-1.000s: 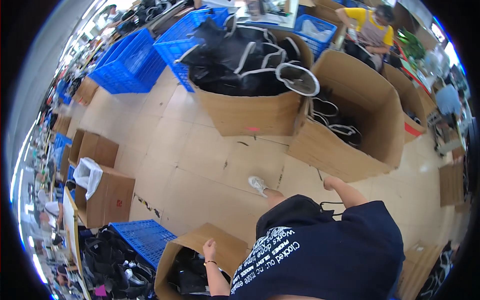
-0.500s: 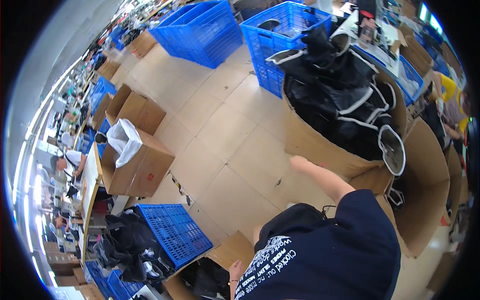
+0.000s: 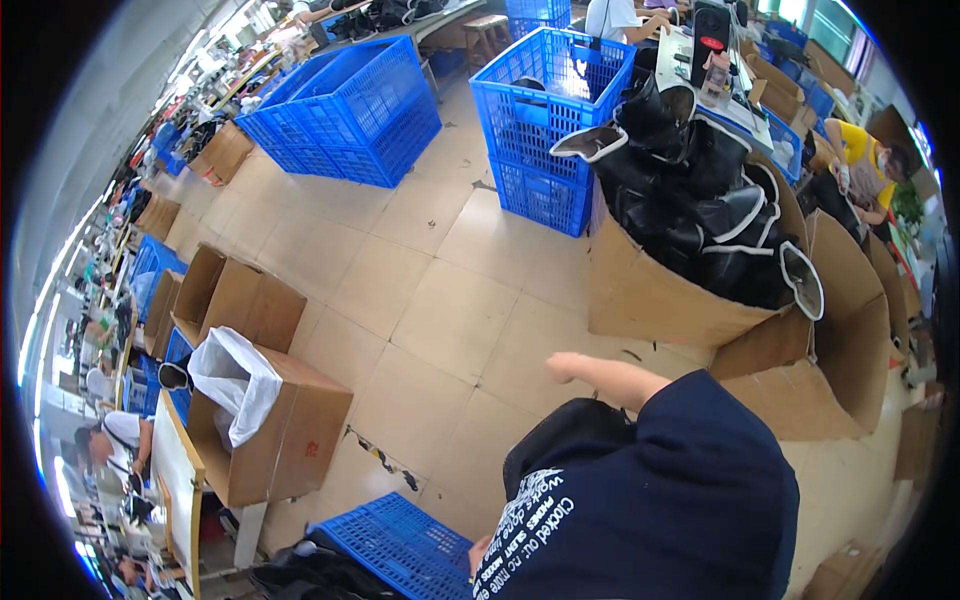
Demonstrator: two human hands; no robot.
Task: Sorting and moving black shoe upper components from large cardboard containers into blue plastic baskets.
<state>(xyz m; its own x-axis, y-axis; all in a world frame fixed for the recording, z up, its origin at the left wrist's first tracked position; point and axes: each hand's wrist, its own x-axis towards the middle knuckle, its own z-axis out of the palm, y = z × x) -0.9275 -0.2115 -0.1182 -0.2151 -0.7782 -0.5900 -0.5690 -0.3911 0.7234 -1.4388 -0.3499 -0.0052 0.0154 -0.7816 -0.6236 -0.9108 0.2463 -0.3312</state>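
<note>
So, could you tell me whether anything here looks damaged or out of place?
The big cardboard box is overfilled: black bags with white trim heap above its rim, one hanging over the right corner. Dark scuffs mark the floor tiles beside the lined carton.

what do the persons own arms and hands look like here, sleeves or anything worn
The right arm is bare below a short navy sleeve of a t-shirt with white print. The right hand shows no glove or jewellery. Only a sliver of the left hand shows.

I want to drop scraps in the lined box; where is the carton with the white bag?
In the head view, the carton with the white bag stands on the floor at lower left, beside another open carton.
</note>
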